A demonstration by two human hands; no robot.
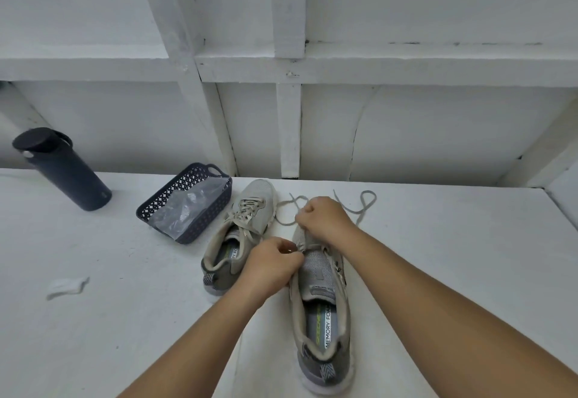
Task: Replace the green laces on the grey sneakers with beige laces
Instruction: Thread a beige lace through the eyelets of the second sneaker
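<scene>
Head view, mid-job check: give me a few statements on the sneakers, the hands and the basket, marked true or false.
1. Both hands work at the near sneaker. True: the left hand and the right hand are at its eyelet area.
2. The far sneaker has no lace in it. False: it is laced.
3. A loose lace trails on the table beyond the near sneaker. True.
4. The basket holds a shoe. False: it holds clear plastic.
5. The bottle lies flat. False: it stands upright.

Both hands [272,260] on near sneaker [325,319]
</scene>
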